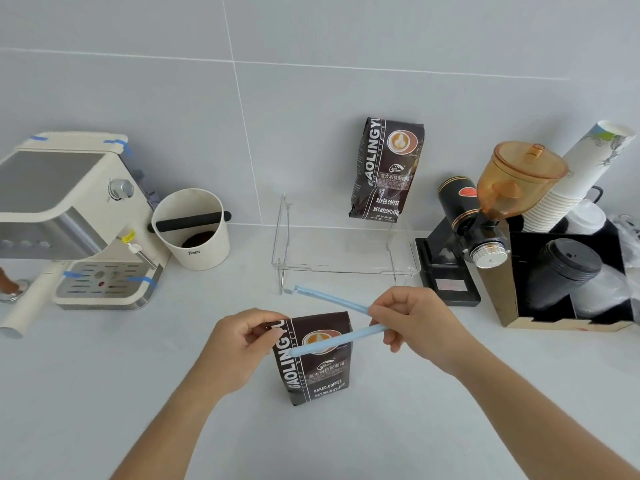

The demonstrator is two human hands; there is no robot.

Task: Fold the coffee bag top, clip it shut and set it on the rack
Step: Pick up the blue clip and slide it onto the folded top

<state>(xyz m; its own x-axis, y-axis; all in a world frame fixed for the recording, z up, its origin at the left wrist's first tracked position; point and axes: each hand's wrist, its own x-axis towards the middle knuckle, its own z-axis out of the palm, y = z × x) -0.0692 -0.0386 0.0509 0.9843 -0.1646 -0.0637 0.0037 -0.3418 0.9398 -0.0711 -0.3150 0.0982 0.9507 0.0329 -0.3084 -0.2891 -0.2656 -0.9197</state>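
A dark brown coffee bag stands upright on the white counter close to me, its top folded down. My left hand pinches the folded top at its left corner. My right hand grips the hinge end of a light blue sealing clip, which is spread into a V. One arm of the clip crosses the bag's front near the top; the other points up and left behind the bag. A clear acrylic rack stands behind, with a second, identical coffee bag upright on it.
A cream espresso machine sits at the left with a cream knock box beside it. Right of the rack stand a black grinder with an amber hopper, a stack of paper cups and a box of black lids.
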